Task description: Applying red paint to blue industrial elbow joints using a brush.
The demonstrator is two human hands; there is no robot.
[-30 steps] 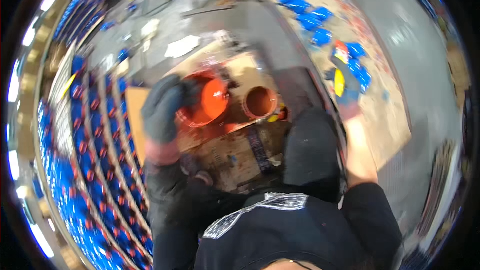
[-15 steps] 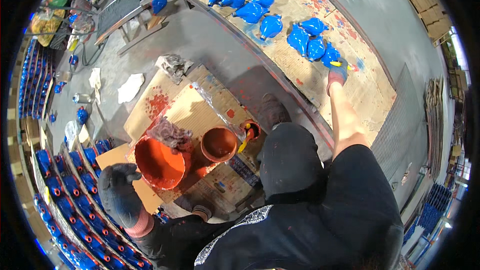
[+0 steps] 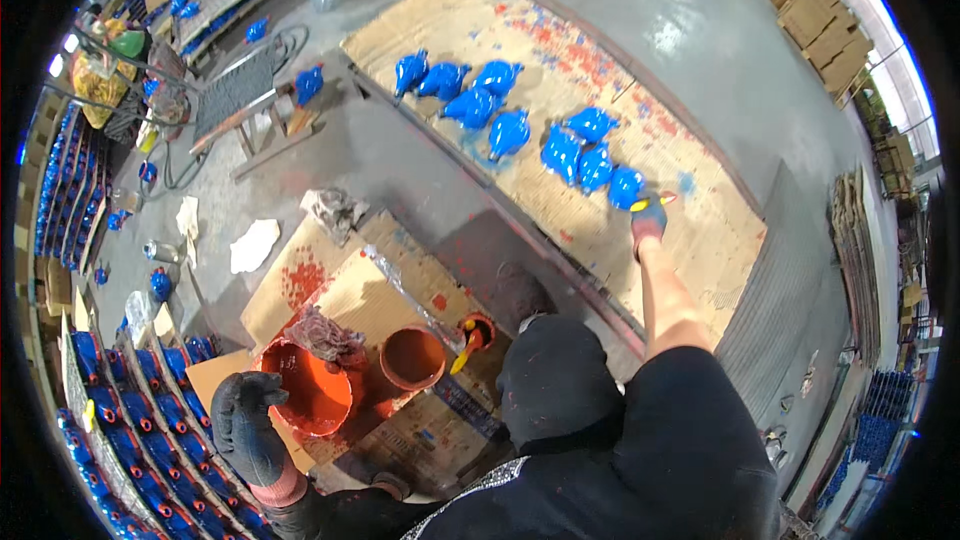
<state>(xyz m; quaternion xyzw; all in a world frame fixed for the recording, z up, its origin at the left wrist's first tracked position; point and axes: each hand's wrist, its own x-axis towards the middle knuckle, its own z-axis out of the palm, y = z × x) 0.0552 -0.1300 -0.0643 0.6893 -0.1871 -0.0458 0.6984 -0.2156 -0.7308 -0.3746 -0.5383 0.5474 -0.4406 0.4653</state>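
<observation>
Since the earlier frame the right hand [image 3: 648, 220] has stayed stretched out over the paint-spattered cardboard sheet [image 3: 720, 230], by the row of blue-painted castings [image 3: 595, 168], while the left hand [image 3: 245, 425] remains low beside the red paint bucket [image 3: 305, 395]. That left hand wears a dark glove and hangs with its fingers curled loosely, gripping nothing, just beside the bucket's rim — whether it touches the rim cannot be told. The right hand, in a stained glove, is closed around a small brush with a yellow handle [image 3: 655, 203], its tip just beside the nearest blue casting [image 3: 625, 187].

A stained rag [image 3: 325, 337] lies over the far edge of the red paint bucket. Just to the right stands a smaller orange pot [image 3: 412, 357], and beyond it a small red tin [image 3: 477, 330] with a yellow-handled brush [image 3: 463, 350] leaning out. All three stand on flattened cardboard [image 3: 360, 290] spotted with red. Racks of blue parts [image 3: 140, 420] fill the lower left — close by the gloved left hand.
</observation>
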